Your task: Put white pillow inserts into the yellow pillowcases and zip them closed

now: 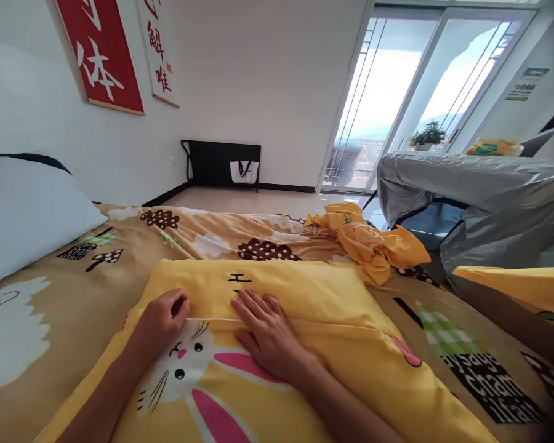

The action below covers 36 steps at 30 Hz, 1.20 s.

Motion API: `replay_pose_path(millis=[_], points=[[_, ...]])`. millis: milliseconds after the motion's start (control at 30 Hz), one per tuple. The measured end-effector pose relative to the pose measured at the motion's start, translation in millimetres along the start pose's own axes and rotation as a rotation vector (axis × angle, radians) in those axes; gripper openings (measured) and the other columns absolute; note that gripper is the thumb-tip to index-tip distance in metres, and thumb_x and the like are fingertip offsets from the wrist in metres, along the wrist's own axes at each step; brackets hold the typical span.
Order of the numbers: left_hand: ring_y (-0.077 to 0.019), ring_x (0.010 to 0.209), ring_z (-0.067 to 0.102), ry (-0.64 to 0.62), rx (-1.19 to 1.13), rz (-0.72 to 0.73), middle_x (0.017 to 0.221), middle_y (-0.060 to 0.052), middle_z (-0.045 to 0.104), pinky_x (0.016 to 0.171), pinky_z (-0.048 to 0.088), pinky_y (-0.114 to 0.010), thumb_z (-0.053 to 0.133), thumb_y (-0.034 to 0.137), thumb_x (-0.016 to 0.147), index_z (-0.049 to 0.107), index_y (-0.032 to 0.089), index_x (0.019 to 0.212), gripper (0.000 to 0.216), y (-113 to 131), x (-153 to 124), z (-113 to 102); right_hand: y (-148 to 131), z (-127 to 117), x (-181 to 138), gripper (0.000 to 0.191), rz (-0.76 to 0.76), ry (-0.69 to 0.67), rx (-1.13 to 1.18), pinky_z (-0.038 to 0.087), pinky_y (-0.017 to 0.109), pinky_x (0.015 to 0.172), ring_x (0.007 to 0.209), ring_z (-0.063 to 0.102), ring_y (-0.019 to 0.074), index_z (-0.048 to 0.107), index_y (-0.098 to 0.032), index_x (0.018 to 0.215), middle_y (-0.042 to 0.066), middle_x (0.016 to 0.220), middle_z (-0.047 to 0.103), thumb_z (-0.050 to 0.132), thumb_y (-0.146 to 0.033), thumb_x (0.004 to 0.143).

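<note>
A padded yellow cloth piece (305,283) with a white rabbit print lies on the bed, a flap edge running across it. My right hand (270,332) rests palm down on this flap, fingers stretched out, just below small black print. On the left part of the same edge sits my left hand (166,314), its fingers curled into a loose fist with a hollow showing and nothing visible inside. The rabbit's face (187,351) shows between my forearms, with its pink ears toward me.
A crumpled yellow cloth (367,243) lies on the patterned bed sheet (92,295) beyond. At left is a white pillow (32,209). More yellow fabric (521,286) shows at right, near a table under a silver cover (466,172). A folded black table (212,163) leans against the wall.
</note>
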<state>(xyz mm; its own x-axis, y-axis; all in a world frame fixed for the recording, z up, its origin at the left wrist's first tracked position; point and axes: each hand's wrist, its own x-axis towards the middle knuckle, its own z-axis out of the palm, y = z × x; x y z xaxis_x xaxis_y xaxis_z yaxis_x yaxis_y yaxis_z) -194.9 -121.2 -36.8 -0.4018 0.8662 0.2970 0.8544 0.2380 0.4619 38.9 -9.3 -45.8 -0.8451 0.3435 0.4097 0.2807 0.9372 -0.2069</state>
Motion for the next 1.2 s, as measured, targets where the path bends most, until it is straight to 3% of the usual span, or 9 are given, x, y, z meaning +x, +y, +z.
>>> replay_pose_path(millis=[133, 267, 400, 633, 767, 933, 1033, 1200], points=[[-0.0159, 0.064, 0.051, -0.129, -0.107, -0.027, 0.066, 0.002, 0.056, 0.061, 0.039, -0.025, 0.04, 0.041, 0.084, 0.051, 0.02, 0.07, 0.027, -13.9, -1.7, -26.6, -1.5, -7.1, 3.3, 0.034, -0.043, 0.092, -0.004, 0.035, 0.043, 0.103, 0.129, 0.042, 0.0215, 0.055, -0.026, 0.126, 0.009, 0.139, 0.05, 0.046, -0.031, 0.094], [-0.0163, 0.072, 0.054, -0.314, -0.289, 0.048, 0.076, 0.001, 0.06, 0.066, 0.041, -0.024, 0.038, 0.027, 0.078, 0.057, 0.02, 0.076, 0.02, -23.2, -7.9, -44.5, -3.7, -4.8, 2.7, 0.025, -0.138, 0.241, -0.029, 0.037, 0.039, 0.097, 0.121, 0.048, 0.0209, 0.063, -0.022, 0.113, 0.01, 0.128, 0.058, 0.049, -0.021, 0.091], [-0.0158, 0.071, 0.053, -0.279, -0.377, 0.017, 0.074, 0.001, 0.059, 0.065, 0.04, -0.025, 0.036, 0.021, 0.072, 0.057, 0.019, 0.073, 0.021, -25.4, -10.8, -52.7, -8.9, -2.4, -0.6, 0.026, -0.231, 0.307, -0.056, 0.035, 0.035, 0.093, 0.111, 0.053, 0.0172, 0.061, -0.018, 0.112, 0.008, 0.118, 0.063, 0.046, -0.011, 0.092], [-0.0152, 0.073, 0.051, -0.198, -0.395, 0.126, 0.076, -0.001, 0.059, 0.068, 0.042, -0.026, 0.045, 0.021, 0.074, 0.058, 0.019, 0.072, 0.013, -17.5, -17.1, -58.0, -21.4, -15.2, 8.0, 0.024, -0.229, 0.202, -0.037, 0.036, 0.034, 0.088, 0.095, 0.053, 0.0167, 0.059, -0.016, 0.11, 0.007, 0.103, 0.064, 0.043, -0.012, 0.093], [-0.0152, 0.071, 0.054, -0.225, -0.399, 0.123, 0.077, -0.001, 0.06, 0.066, 0.043, -0.026, 0.046, 0.018, 0.072, 0.059, 0.019, 0.073, 0.013, -18.6, -18.4, -57.1, -42.6, -26.0, 33.4, 0.018, -0.186, -0.028, -0.133, 0.039, 0.034, 0.082, 0.088, 0.054, 0.0176, 0.062, -0.017, 0.098, 0.006, 0.091, 0.063, 0.045, -0.015, 0.092], [-0.0166, 0.073, 0.058, -0.201, -0.421, 0.181, 0.069, -0.002, 0.065, 0.071, 0.045, -0.027, 0.046, 0.016, 0.07, 0.068, 0.019, 0.063, 0.023, -20.7, -18.1, -60.2, -82.7, -29.7, 71.8, 0.008, -0.322, -0.302, -0.357, 0.04, 0.036, 0.074, 0.078, 0.056, 0.0199, 0.062, -0.014, 0.084, 0.007, 0.082, 0.061, 0.058, -0.02, 0.082], [-0.0161, 0.069, 0.059, -0.193, -0.387, 0.176, 0.067, -0.002, 0.068, 0.073, 0.044, -0.029, 0.047, 0.017, 0.071, 0.072, 0.021, 0.063, 0.026, -22.7, -19.9, -63.5, -99.1, -15.6, 79.7, 0.007, -0.336, -0.286, -0.385, 0.039, 0.036, 0.072, 0.075, 0.055, 0.0207, 0.062, -0.013, 0.083, 0.008, 0.079, 0.059, 0.06, -0.019, 0.079], [-0.016, 0.067, 0.058, -0.185, -0.328, 0.12, 0.063, -0.001, 0.069, 0.072, 0.043, -0.028, 0.046, 0.018, 0.07, 0.072, 0.021, 0.059, 0.028, -29.6, -20.8, -65.1, -100.3, 17.1, 67.6, 0.01, -0.296, -0.105, -0.293, 0.039, 0.035, 0.07, 0.078, 0.05, 0.021, 0.06, -0.014, 0.09, 0.007, 0.083, 0.056, 0.052, -0.012, 0.084]])
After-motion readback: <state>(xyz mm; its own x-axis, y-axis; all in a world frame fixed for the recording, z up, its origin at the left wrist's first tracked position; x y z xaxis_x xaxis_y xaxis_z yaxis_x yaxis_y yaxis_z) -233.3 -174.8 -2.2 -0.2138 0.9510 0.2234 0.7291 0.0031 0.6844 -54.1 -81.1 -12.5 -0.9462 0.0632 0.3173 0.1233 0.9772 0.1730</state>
